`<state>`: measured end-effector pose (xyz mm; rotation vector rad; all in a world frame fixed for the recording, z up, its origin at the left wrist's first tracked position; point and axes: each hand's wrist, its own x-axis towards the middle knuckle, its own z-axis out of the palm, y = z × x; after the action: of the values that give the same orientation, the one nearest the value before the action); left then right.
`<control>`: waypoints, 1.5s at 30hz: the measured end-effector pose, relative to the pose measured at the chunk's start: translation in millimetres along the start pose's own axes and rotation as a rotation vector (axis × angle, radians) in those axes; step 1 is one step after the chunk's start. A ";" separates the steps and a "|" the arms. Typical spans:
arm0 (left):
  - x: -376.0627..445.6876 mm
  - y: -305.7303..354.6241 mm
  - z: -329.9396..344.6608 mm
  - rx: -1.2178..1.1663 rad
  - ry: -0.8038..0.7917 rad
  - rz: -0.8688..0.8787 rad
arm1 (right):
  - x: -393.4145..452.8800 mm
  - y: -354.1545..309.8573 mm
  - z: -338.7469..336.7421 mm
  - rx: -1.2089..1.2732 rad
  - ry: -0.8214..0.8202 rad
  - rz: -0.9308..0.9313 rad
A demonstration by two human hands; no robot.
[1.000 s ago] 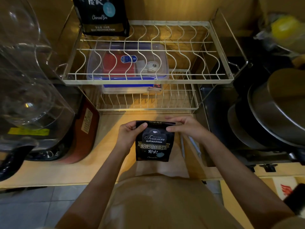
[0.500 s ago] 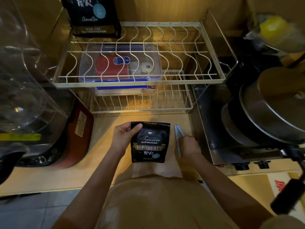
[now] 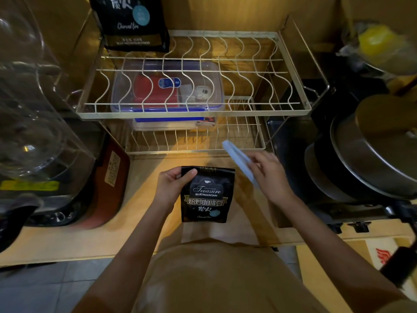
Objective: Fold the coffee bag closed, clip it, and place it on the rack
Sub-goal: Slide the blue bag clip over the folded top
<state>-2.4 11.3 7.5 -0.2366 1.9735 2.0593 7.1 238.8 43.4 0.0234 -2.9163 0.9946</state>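
A small black coffee bag with its top folded over stands upright on the wooden counter. My left hand grips its upper left corner, thumb on the front. My right hand holds a long pale blue clip in the air just right of the bag's top, the clip slanting up and left, apart from the bag. The two-tier wire rack stands behind. A second, larger black coffee bag stands on the upper tier at its far left.
A clear plastic box with red contents lies under the rack's upper tier. Glassware and a dark red appliance crowd the left. Stacked metal pans on a stove fill the right. The counter edge runs close to my body.
My right hand left the bag's top, went down to the counter beside the bag, took the blue clip and lifted it. My left hand kept hold of the bag.
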 end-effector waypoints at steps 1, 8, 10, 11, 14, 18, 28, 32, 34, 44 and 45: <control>-0.2 -0.2 -0.3 -0.002 0.001 -0.002 | 6.3 -6.3 -2.0 0.027 -0.055 -0.038; 0.8 -0.8 0.6 -0.021 0.010 -0.011 | 41.6 -41.4 14.9 -0.073 -0.418 -0.109; 0.8 -0.9 1.0 -0.026 0.014 -0.006 | 44.1 -46.0 20.0 -0.081 -0.452 -0.120; 1.1 -1.4 1.2 -0.032 0.021 -0.005 | 44.0 -47.1 21.9 -0.071 -0.466 -0.119; 2.2 -2.2 2.6 -0.065 0.040 -0.012 | 39.7 -48.9 25.5 -0.001 -0.500 -0.097; 2.8 -2.0 3.3 -0.099 0.029 -0.011 | 32.7 -51.7 26.5 0.071 -0.523 -0.097; 2.4 -3.3 1.3 -0.103 0.007 0.030 | 26.5 -57.1 40.1 -0.088 -0.515 -0.246; 4.5 -2.6 -2.8 -0.066 -0.035 0.020 | 30.0 -56.0 40.4 -0.012 -0.527 -0.252; 7.0 -2.5 -8.3 -0.028 -0.083 -0.005 | 31.8 -54.0 40.3 0.014 -0.529 -0.252; 7.6 -1.5 -23.7 0.054 -0.268 -0.055 | 36.1 -51.9 38.1 0.087 -0.554 -0.211; 7.1 -2.4 -23.2 0.077 -0.241 -0.030 | 36.7 -52.2 38.0 0.083 -0.563 -0.214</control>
<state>-10.1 -11.1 1.8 -0.0009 1.8845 1.8897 -29.7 174.4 47.4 0.7137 -3.2440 1.2345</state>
